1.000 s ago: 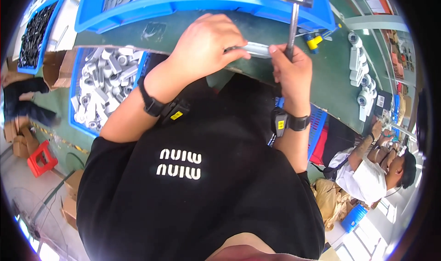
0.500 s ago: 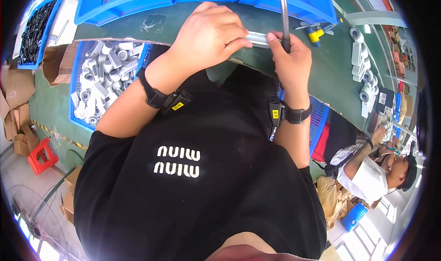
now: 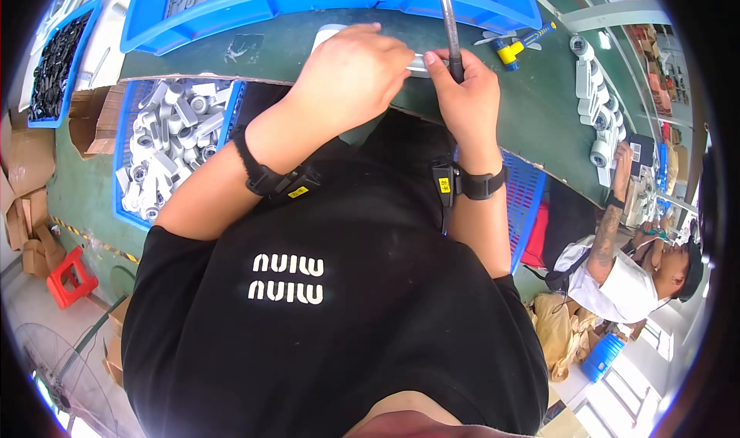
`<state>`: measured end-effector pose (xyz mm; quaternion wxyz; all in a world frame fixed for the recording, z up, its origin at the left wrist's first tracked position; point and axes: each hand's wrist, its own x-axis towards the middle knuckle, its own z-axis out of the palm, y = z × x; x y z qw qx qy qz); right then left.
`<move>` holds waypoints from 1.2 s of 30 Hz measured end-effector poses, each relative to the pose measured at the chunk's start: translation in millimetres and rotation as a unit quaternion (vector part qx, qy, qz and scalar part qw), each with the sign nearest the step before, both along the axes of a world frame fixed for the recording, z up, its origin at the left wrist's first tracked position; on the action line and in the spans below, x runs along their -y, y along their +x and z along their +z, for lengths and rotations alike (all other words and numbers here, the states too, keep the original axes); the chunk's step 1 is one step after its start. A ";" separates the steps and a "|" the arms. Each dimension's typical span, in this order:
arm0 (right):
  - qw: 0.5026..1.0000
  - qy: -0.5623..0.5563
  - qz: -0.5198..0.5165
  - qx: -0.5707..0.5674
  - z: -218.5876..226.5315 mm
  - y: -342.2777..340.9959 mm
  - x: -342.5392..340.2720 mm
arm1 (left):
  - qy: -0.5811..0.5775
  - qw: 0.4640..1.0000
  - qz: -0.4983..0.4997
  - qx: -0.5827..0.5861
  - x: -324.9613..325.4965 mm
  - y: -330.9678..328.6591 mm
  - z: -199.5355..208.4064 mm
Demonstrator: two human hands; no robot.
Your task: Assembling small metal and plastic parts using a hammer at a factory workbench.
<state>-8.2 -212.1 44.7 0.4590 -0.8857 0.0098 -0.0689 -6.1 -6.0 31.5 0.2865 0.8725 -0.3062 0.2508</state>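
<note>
My left hand (image 3: 351,69) is closed around a pale grey-white elongated part (image 3: 417,65), whose rounded far end shows beyond the knuckles. Most of that part is hidden by the fingers. The thumb and fingers of my right hand (image 3: 472,99) pinch its other end. That same hand also grips a hammer (image 3: 449,23) by its dark handle, the metal shaft pointing away from me and the head at the top edge of the view. Both hands are over the near edge of the green bench (image 3: 289,46).
A blue bin (image 3: 254,10) of grey flat parts spans the far side. At left, a blue crate (image 3: 123,172) holds white parts. A yellow-headed mallet (image 3: 509,54) and a row of white parts (image 3: 587,91) lie rightward. A co-worker (image 3: 617,276) sits at right.
My left hand has turned, and the part's rounded end now shows beyond it. My right hand keeps the hammer. The co-worker's arm has stretched toward the row of white parts.
</note>
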 end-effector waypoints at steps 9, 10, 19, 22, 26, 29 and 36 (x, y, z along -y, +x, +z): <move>0.999 0.019 -0.006 0.031 -2.1 -6.5 -0.4 | 0.002 1.000 -0.022 0.020 5.3 1.5 -3.0; 1.000 0.017 0.014 0.018 -1.7 -11.1 5.8 | -0.001 0.999 -0.019 0.025 4.3 0.7 -2.5; 0.970 0.161 0.021 0.181 20.0 -104.2 63.2 | 0.001 0.999 -0.025 0.039 3.5 2.0 -2.7; 0.978 0.103 0.073 0.168 -10.8 -94.6 82.3 | -0.011 0.999 -0.028 0.042 4.6 2.3 -3.0; 0.996 -0.047 0.068 0.031 5.6 -89.9 92.0 | -0.016 0.999 -0.031 0.038 4.5 2.9 -5.5; 0.974 0.215 0.027 0.063 14.7 -103.4 89.2 | -0.018 0.999 -0.030 0.038 5.4 3.8 -7.1; 0.995 -0.056 0.075 0.032 10.1 -87.6 59.9 | -0.029 0.999 -0.029 0.035 3.3 2.0 -4.1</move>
